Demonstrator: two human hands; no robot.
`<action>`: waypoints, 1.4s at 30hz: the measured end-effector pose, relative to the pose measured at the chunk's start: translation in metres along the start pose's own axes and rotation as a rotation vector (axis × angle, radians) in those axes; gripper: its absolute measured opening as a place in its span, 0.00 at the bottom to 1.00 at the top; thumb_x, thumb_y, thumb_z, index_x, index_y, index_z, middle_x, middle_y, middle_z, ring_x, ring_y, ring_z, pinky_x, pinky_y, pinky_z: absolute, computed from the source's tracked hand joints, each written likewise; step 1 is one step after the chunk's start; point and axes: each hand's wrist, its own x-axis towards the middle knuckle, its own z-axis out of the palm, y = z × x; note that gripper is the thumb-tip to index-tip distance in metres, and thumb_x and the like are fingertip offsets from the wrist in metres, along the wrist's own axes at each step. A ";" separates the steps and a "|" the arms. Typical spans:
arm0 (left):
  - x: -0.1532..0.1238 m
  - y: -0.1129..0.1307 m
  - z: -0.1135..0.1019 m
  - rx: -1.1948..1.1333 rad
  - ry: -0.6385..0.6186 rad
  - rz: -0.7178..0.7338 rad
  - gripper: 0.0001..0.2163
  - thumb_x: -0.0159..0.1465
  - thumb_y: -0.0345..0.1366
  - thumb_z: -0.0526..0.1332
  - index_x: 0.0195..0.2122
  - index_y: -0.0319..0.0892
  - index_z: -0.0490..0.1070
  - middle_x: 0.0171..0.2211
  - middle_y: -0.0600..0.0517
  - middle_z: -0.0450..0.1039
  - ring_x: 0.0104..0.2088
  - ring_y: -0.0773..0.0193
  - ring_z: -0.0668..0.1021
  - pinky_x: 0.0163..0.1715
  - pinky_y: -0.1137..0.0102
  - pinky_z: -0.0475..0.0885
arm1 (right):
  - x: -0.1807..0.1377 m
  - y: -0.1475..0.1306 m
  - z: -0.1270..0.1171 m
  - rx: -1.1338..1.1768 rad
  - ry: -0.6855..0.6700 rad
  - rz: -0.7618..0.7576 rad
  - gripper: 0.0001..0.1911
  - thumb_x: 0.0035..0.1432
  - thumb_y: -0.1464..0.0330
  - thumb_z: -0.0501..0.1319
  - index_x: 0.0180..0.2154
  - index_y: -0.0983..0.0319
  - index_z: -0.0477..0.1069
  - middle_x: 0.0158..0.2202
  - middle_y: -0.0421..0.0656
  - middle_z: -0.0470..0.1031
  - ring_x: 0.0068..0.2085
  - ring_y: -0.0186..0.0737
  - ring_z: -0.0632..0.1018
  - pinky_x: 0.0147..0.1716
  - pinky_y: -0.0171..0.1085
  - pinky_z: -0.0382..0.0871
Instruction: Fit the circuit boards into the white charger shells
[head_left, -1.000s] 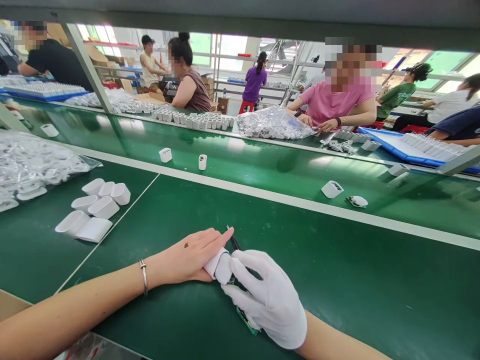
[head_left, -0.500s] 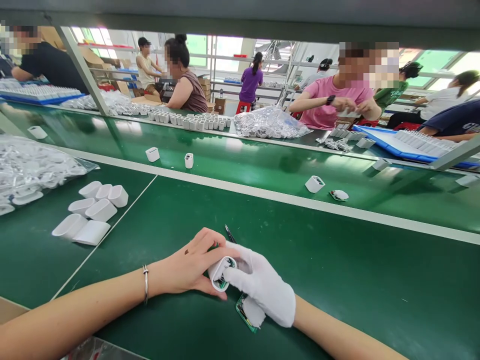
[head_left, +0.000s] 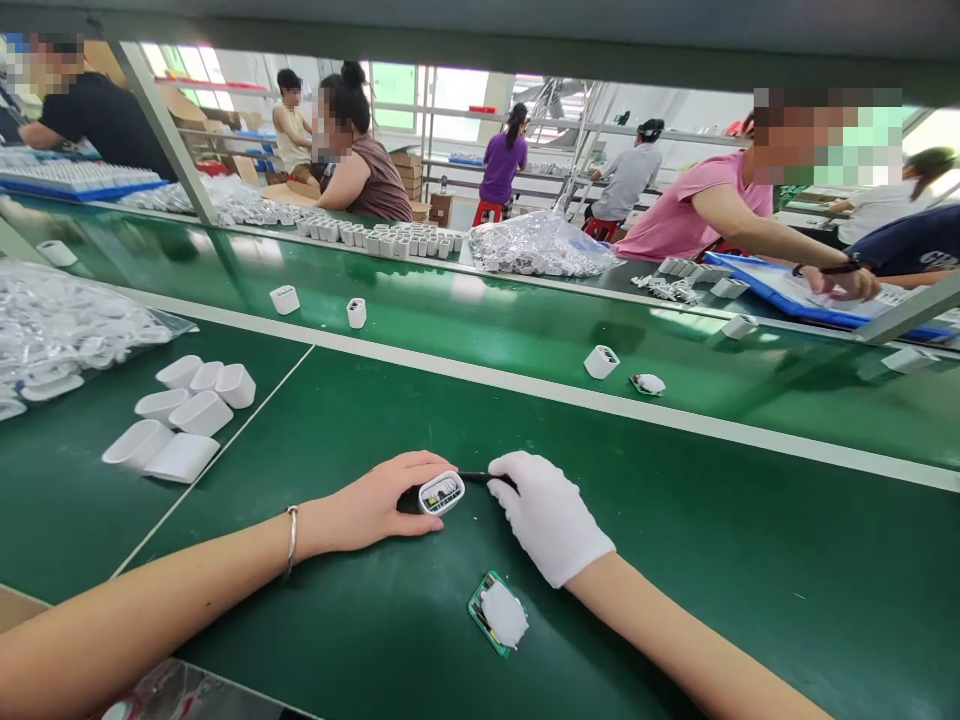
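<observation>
My bare left hand rests on the green table and is closed around a white charger housing, whose open end shows parts inside. My right hand, in a white glove, is closed on thin black tweezers whose tip points at the housing's open end. A small green circuit board with a white piece on it lies on the table just in front of my right wrist.
Several empty white housings lie at the left beside a plastic bag of white parts. Single housings ride the green conveyor belt behind. Other people work at the far side, with trays and another bag.
My right hand has lifted off the circuit board, which now lies uncovered, and holds the tweezers at the housing. The housing has turned with its open end up. Parts on the belt moved left.
</observation>
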 end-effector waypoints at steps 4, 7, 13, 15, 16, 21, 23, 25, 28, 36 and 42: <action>0.001 0.002 0.004 -0.049 0.033 0.020 0.15 0.57 0.30 0.61 0.47 0.44 0.70 0.47 0.49 0.68 0.42 0.64 0.73 0.42 0.70 0.71 | 0.004 0.012 -0.009 0.150 0.088 -0.010 0.17 0.58 0.77 0.45 0.44 0.62 0.68 0.30 0.42 0.75 0.30 0.36 0.74 0.30 0.35 0.67; 0.001 0.004 0.009 -0.064 0.064 -0.030 0.12 0.56 0.29 0.60 0.43 0.42 0.72 0.37 0.52 0.69 0.28 0.71 0.70 0.27 0.76 0.69 | -0.001 0.007 -0.017 0.064 0.106 -0.024 0.16 0.60 0.71 0.47 0.48 0.60 0.66 0.36 0.44 0.74 0.33 0.39 0.75 0.31 0.37 0.67; 0.000 0.000 0.014 -0.025 0.076 -0.085 0.18 0.58 0.31 0.60 0.50 0.45 0.68 0.37 0.52 0.69 0.27 0.70 0.69 0.27 0.75 0.69 | -0.031 -0.013 -0.010 -0.221 -0.101 0.144 0.05 0.51 0.65 0.61 0.27 0.58 0.68 0.24 0.40 0.71 0.22 0.38 0.73 0.19 0.34 0.57; -0.001 -0.002 0.013 -0.042 0.056 -0.065 0.19 0.59 0.33 0.60 0.52 0.46 0.66 0.41 0.51 0.69 0.31 0.68 0.72 0.30 0.74 0.71 | -0.034 -0.009 -0.006 -0.228 -0.155 0.133 0.05 0.53 0.70 0.58 0.25 0.58 0.66 0.20 0.38 0.70 0.18 0.36 0.71 0.17 0.33 0.54; -0.001 -0.002 0.013 -0.048 0.047 -0.041 0.18 0.59 0.32 0.59 0.52 0.46 0.67 0.43 0.50 0.70 0.35 0.67 0.74 0.34 0.73 0.71 | -0.034 -0.006 -0.004 -0.234 -0.155 0.110 0.07 0.54 0.71 0.57 0.25 0.58 0.66 0.19 0.37 0.69 0.17 0.35 0.70 0.16 0.32 0.53; -0.001 0.000 0.010 -0.015 0.017 0.016 0.13 0.59 0.29 0.59 0.46 0.46 0.71 0.42 0.52 0.74 0.37 0.65 0.73 0.39 0.71 0.70 | -0.023 0.003 -0.007 -0.176 0.120 -0.150 0.10 0.58 0.75 0.49 0.32 0.58 0.66 0.23 0.39 0.72 0.22 0.34 0.72 0.20 0.32 0.58; 0.000 0.001 0.010 -0.009 0.010 0.012 0.12 0.60 0.30 0.58 0.45 0.45 0.71 0.39 0.53 0.76 0.34 0.66 0.72 0.35 0.73 0.69 | -0.021 0.001 -0.012 -0.148 0.220 -0.343 0.16 0.55 0.79 0.47 0.38 0.58 0.66 0.26 0.39 0.74 0.25 0.34 0.72 0.24 0.32 0.60; 0.001 0.001 0.009 -0.001 0.000 0.028 0.12 0.60 0.29 0.57 0.44 0.45 0.72 0.39 0.53 0.76 0.32 0.67 0.71 0.33 0.74 0.68 | -0.023 -0.003 -0.017 -0.191 0.268 -0.492 0.20 0.51 0.82 0.47 0.40 0.58 0.66 0.26 0.38 0.74 0.24 0.34 0.70 0.24 0.33 0.58; 0.003 0.000 0.009 0.031 -0.004 0.056 0.11 0.61 0.27 0.56 0.41 0.45 0.72 0.36 0.54 0.76 0.29 0.68 0.69 0.31 0.74 0.66 | -0.030 -0.009 -0.018 -0.265 0.237 -0.533 0.20 0.49 0.82 0.49 0.40 0.57 0.66 0.26 0.37 0.74 0.22 0.33 0.67 0.23 0.34 0.55; 0.002 -0.004 0.012 0.094 0.026 0.124 0.10 0.64 0.33 0.55 0.45 0.45 0.72 0.37 0.51 0.76 0.29 0.67 0.68 0.31 0.73 0.66 | -0.040 -0.014 -0.015 -0.355 0.162 -0.450 0.24 0.43 0.82 0.52 0.41 0.56 0.68 0.26 0.36 0.74 0.22 0.33 0.67 0.21 0.34 0.53; 0.002 -0.003 0.012 0.105 0.021 0.137 0.11 0.65 0.35 0.55 0.46 0.46 0.72 0.40 0.52 0.76 0.30 0.67 0.68 0.31 0.74 0.67 | -0.050 -0.021 -0.011 -0.384 0.172 -0.371 0.24 0.40 0.80 0.54 0.42 0.58 0.67 0.26 0.38 0.73 0.23 0.36 0.69 0.22 0.36 0.55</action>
